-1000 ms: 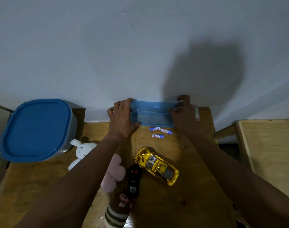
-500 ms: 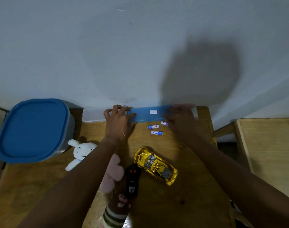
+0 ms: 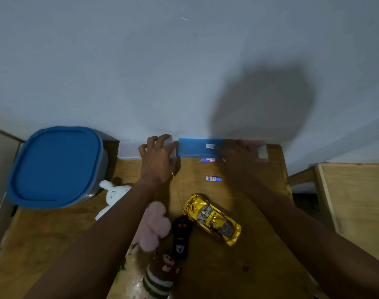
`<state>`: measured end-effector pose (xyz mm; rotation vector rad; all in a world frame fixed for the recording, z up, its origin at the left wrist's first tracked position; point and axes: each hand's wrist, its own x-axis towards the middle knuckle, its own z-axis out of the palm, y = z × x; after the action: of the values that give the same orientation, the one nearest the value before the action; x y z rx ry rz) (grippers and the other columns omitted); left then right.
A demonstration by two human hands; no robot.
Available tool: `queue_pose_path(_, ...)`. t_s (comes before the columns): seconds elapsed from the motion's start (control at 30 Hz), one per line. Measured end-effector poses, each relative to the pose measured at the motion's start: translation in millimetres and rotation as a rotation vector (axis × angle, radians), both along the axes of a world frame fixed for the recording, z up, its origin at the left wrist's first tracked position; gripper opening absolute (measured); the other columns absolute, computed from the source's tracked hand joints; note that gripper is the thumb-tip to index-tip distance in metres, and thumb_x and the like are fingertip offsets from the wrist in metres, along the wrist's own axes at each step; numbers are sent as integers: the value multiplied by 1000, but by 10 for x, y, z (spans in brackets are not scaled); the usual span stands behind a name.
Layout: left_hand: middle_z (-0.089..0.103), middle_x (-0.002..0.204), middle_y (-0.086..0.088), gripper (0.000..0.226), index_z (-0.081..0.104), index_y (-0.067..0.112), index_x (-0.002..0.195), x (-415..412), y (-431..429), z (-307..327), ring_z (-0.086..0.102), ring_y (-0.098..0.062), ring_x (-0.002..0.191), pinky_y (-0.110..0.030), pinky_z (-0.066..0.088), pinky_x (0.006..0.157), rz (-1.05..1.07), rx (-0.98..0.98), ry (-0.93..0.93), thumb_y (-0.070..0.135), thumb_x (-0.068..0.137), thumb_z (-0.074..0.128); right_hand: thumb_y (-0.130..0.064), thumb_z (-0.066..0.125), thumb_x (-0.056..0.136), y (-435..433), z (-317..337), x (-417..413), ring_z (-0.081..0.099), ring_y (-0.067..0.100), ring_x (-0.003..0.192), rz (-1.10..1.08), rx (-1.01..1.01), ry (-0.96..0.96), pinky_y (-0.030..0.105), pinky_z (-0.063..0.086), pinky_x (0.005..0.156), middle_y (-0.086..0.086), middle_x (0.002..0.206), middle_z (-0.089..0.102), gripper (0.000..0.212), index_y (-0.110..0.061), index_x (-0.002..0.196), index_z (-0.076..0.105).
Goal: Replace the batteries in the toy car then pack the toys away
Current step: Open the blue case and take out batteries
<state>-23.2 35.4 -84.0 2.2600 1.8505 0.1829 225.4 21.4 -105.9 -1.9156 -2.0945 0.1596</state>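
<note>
The gold toy car (image 3: 212, 219) sits near the middle of the wooden desk (image 3: 249, 262), its glossy metallic shell angled with one end toward the back left. Just left of it lies a slim black remote (image 3: 181, 236) of matte plastic. Two small cylindrical batteries, white and blue, lie behind the car: one (image 3: 213, 179) on bare wood, another (image 3: 208, 160) against the front edge of a flat, rectangular blue box (image 3: 195, 147) that stands along the wall (image 3: 119, 61).

The left hand (image 3: 158, 158) is arched, its fingers bent with the tips on a pale, translucent plastic piece (image 3: 128, 151) beside the box's left end; whether it grips cannot be told. The right hand (image 3: 236, 158) is blurred over the box's right end, so its hold cannot be told.

A fluffy white rabbit plush (image 3: 113, 196) and a fuzzy pink plush (image 3: 155, 225) lie by the left forearm, and a brown plush with striped knit (image 3: 160, 275) lies at the near edge. A rounded grey tub with a smooth blue lid (image 3: 54, 167) stands at the left.
</note>
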Motion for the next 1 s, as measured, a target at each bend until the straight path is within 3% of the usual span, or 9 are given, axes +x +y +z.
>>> queue_pose_path(0.13,33,156,-9,79,45,28,148,-372,-73,36,26,-36,139,-53,29,108,273,-19,-66,40,77,78,-24,70,77,194,80,-553,65,31,95,254,17,177,44,54,84,6,106,71,27,-14,101,75)
queue_pose_path(0.2,30,157,-12,82,42,27,148,-512,-66,37,26,-40,141,-56,29,110,418,-64,-130,39,77,80,-21,69,81,296,136,-846,64,32,98,348,-49,188,45,54,86,10,110,69,28,-11,106,74)
queue_pose_path(0.33,44,142,-18,71,44,22,137,-735,-12,-98,46,-42,127,-56,45,102,579,-123,-308,30,76,80,-20,74,82,470,110,-1321,60,37,111,540,-158,142,45,49,95,20,123,64,41,-5,119,69)
queue_pose_path(0.47,57,125,-18,68,44,17,137,-868,22,-223,57,-36,112,-46,53,91,574,-99,-414,14,77,76,-32,78,78,614,-26,-1584,58,35,112,652,-161,-39,45,50,91,16,126,62,47,-13,119,68)
queue_pose_path(0.6,63,119,-14,64,44,20,136,-919,29,-296,61,-30,108,-41,53,87,572,-24,-463,12,81,77,-32,83,71,664,-149,-1613,65,31,91,707,-4,-170,40,57,68,10,107,67,41,-16,107,72)
queue_pose_path(0.7,66,115,-11,63,43,22,135,-954,68,-343,65,-30,102,-41,56,82,573,1,-436,15,82,77,-35,71,77,708,-177,-1629,66,29,77,743,141,-220,31,53,54,8,95,70,28,-16,98,73)
queue_pose_path(0.83,68,111,-13,67,41,21,133,-973,87,-337,67,-32,97,-39,55,76,569,15,-428,15,79,80,-35,47,89,730,-230,-1645,65,26,68,764,210,-288,27,48,50,6,87,70,32,-14,89,72)
queue_pose_path(0.9,68,112,-14,71,38,20,134,-954,73,-302,67,-33,97,-35,52,74,586,29,-471,12,78,81,-32,50,88,726,-220,-1650,63,25,62,758,205,-293,27,45,49,3,80,68,27,-14,83,70)
queue_pose_path(1.0,69,112,-16,80,30,22,139,-936,61,-248,68,-33,98,-37,54,74,620,44,-524,8,78,81,-27,57,81,799,-52,-1701,56,23,48,698,174,-147,22,36,46,0,57,57,21,-18,62,57)
